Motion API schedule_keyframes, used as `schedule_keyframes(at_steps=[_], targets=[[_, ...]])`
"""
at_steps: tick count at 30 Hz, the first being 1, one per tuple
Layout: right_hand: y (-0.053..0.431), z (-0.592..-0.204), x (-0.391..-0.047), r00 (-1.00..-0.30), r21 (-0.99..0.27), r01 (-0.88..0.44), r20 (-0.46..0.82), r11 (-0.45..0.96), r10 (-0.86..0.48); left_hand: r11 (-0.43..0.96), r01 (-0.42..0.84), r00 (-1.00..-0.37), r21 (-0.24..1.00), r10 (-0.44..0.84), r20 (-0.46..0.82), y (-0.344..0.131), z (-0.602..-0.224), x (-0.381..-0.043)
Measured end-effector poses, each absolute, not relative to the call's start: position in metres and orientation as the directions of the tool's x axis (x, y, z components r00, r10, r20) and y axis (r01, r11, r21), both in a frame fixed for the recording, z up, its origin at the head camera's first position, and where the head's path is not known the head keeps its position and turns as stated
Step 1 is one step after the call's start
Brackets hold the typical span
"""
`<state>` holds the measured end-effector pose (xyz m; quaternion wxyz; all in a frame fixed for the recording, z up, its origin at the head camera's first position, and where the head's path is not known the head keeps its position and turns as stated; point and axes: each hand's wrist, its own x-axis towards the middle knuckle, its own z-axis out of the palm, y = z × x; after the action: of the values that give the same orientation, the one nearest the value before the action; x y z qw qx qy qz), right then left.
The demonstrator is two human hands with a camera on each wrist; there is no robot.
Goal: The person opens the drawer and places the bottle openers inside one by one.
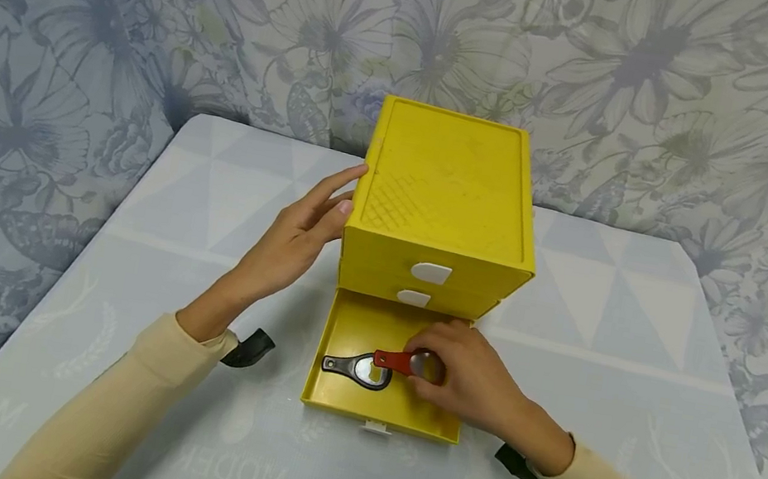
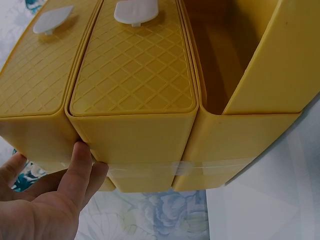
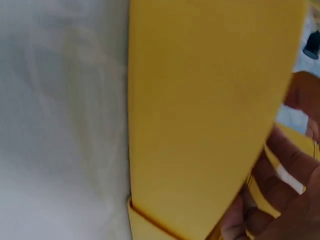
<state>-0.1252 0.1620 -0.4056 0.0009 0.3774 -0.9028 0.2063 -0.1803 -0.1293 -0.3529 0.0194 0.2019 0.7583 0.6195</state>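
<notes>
A yellow drawer unit (image 1: 449,183) has its bottom drawer (image 1: 349,318) pulled out. My left hand (image 1: 301,239) touches the unit's left side with extended fingers; in the left wrist view, the fingertips of that hand (image 2: 55,195) rest near a seam between drawers. Over the open drawer, my right hand (image 1: 469,370) holds a small red-handled tool (image 1: 395,360) with a round metallic head. Beneath it a similar black tool (image 1: 337,364) with a pale oval head lies on the drawer floor. In the right wrist view the drawer wall (image 3: 205,110) hides part of my fingers.
The unit stands on a pale patterned table (image 1: 232,433) against a flowered wall covering (image 1: 274,29). White tabs (image 1: 431,273) mark the drawer fronts. Clear tape (image 2: 220,167) runs along the unit's side. A black strap (image 1: 249,348) sticks out at my left wrist.
</notes>
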Motion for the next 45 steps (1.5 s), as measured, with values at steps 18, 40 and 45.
schedule_keyframes(at_steps=[18, 40, 45], targets=[[0.154, -0.42, -0.111, -0.774, -0.156, -0.631, 0.19, 0.76, -0.604, 0.162, 0.279, -0.915, 0.946, 0.343, 0.211, -0.126, -0.353, -0.175], [0.161, -0.398, -0.085, -0.78, -0.335, -0.626, 0.268, 0.704, -0.566, 0.158, 0.298, -0.913, 0.942, 0.334, 0.233, -0.129, -0.352, -0.177], [0.164, -0.393, -0.077, -0.779, -0.469, -0.623, 0.298, 0.626, -0.552, 0.15, 0.299, -0.913, 0.942, 0.333, 0.237, -0.128, -0.352, -0.181]])
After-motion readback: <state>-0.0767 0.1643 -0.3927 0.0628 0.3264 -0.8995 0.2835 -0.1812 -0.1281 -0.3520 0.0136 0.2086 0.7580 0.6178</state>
